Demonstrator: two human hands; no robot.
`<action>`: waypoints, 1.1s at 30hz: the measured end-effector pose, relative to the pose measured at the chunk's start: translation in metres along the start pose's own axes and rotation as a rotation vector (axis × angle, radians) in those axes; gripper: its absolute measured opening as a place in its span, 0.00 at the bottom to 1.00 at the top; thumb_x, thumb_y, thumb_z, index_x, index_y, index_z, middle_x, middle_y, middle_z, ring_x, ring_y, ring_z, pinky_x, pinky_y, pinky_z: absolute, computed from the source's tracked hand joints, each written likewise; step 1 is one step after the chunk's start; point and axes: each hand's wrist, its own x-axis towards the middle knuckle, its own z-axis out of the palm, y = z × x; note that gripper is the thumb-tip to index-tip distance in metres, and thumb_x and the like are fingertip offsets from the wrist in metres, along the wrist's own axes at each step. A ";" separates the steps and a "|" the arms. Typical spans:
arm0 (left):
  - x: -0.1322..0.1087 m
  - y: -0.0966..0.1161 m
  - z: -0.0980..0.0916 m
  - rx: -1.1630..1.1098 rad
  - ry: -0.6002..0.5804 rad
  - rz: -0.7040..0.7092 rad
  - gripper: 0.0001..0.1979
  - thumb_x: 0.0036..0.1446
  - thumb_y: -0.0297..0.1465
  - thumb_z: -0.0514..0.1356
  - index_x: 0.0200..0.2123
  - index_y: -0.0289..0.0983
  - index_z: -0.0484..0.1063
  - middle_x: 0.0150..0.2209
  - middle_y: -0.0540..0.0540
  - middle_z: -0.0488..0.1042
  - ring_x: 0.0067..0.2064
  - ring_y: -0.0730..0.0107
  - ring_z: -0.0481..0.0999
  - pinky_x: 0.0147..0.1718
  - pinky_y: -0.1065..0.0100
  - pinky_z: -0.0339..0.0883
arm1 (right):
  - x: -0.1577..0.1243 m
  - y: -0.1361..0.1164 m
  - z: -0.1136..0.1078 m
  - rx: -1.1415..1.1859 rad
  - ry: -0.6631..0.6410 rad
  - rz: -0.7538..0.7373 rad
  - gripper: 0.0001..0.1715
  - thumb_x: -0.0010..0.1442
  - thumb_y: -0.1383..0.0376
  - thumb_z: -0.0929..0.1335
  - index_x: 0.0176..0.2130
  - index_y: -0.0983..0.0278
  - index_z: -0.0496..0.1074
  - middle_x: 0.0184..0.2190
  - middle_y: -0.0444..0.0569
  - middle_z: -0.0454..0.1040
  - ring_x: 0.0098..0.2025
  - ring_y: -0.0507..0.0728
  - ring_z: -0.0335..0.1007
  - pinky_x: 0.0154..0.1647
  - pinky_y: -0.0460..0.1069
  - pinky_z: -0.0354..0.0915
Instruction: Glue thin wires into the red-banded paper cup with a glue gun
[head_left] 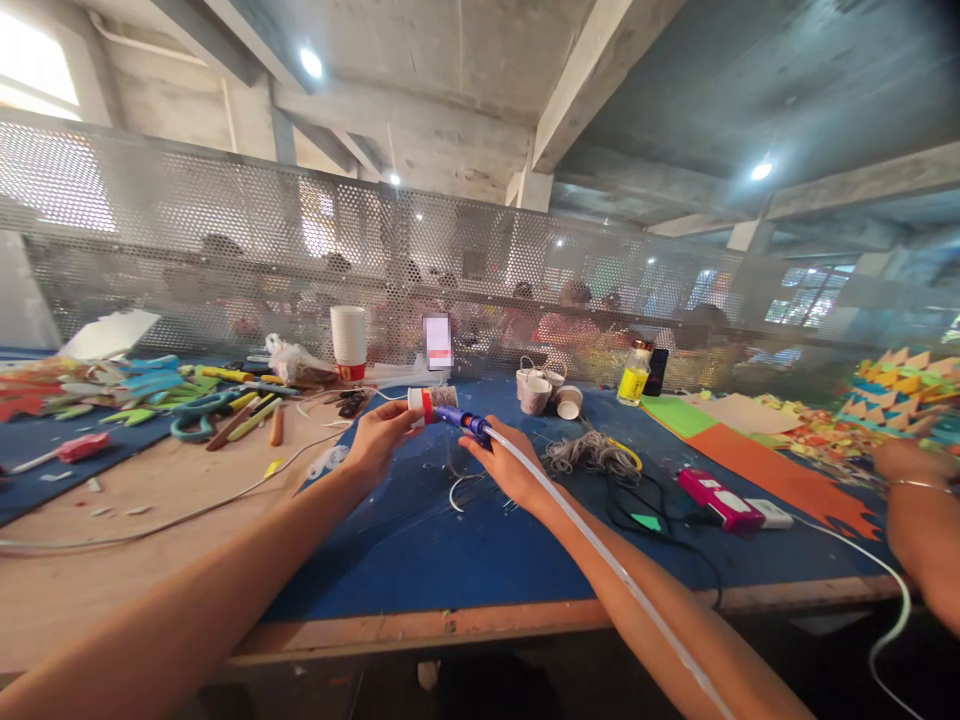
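Observation:
My left hand [381, 437] is closed on a paper cup [442, 398] lying on its side in the air, white and red at one end and wrapped in grey-brown cord at the other. My right hand [504, 455] grips a blue glue gun [461, 420], its nozzle up against the cup. A long translucent glue stick [570, 505] runs back from the gun over my right forearm. Beyond my hands stand small cord-covered cups [535, 394], one of them tipped over [568, 402]. A loose bundle of grey cord [589, 452] rests to the right.
A cup stack [349, 340], phone [438, 342] and yellow-labelled bottle [634, 375] stand at the back. Tools, blue scissors [196, 418] and paper scraps lie left. At right are a pink device [718, 500], cables, orange paper [780, 470] and another person's arm [922, 520].

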 end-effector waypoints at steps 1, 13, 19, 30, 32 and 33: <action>0.000 0.000 0.000 -0.005 -0.004 -0.001 0.18 0.37 0.36 0.75 0.30 0.34 0.76 0.32 0.47 0.78 0.36 0.69 0.76 0.43 0.66 0.70 | 0.000 0.000 0.000 0.020 0.017 0.008 0.17 0.64 0.50 0.66 0.39 0.62 0.68 0.32 0.48 0.77 0.34 0.57 0.75 0.30 0.46 0.57; -0.004 0.005 0.004 0.004 0.018 -0.054 0.17 0.36 0.35 0.74 0.29 0.34 0.75 0.30 0.48 0.77 0.34 0.71 0.76 0.41 0.68 0.70 | 0.010 0.032 -0.007 -0.061 0.126 0.287 0.17 0.64 0.59 0.65 0.51 0.62 0.64 0.41 0.52 0.78 0.42 0.59 0.76 0.38 0.48 0.63; -0.006 0.009 0.007 -0.018 0.031 -0.070 0.18 0.35 0.34 0.75 0.28 0.34 0.74 0.30 0.47 0.78 0.34 0.70 0.76 0.39 0.68 0.70 | 0.013 0.057 0.001 -0.100 -0.053 0.344 0.25 0.57 0.65 0.67 0.53 0.67 0.61 0.52 0.60 0.71 0.53 0.63 0.69 0.49 0.51 0.63; -0.004 0.003 0.007 -0.042 -0.030 -0.091 0.16 0.37 0.32 0.73 0.31 0.33 0.75 0.31 0.45 0.79 0.35 0.67 0.79 0.41 0.65 0.71 | 0.009 0.063 0.011 -0.153 -0.249 0.428 0.31 0.54 0.61 0.66 0.56 0.68 0.62 0.55 0.62 0.68 0.58 0.69 0.62 0.55 0.64 0.59; -0.004 0.003 0.008 -0.043 -0.039 -0.098 0.15 0.37 0.31 0.73 0.30 0.33 0.75 0.32 0.44 0.80 0.36 0.67 0.79 0.42 0.66 0.71 | 0.008 0.062 0.011 -0.141 -0.274 0.439 0.32 0.53 0.60 0.66 0.56 0.67 0.62 0.55 0.61 0.68 0.58 0.69 0.62 0.55 0.65 0.58; -0.004 0.003 0.009 -0.046 -0.042 -0.097 0.15 0.37 0.31 0.73 0.30 0.33 0.75 0.32 0.45 0.80 0.36 0.67 0.79 0.42 0.66 0.71 | 0.008 0.061 0.010 -0.133 -0.283 0.443 0.33 0.53 0.60 0.67 0.57 0.67 0.62 0.55 0.61 0.68 0.58 0.69 0.62 0.55 0.66 0.58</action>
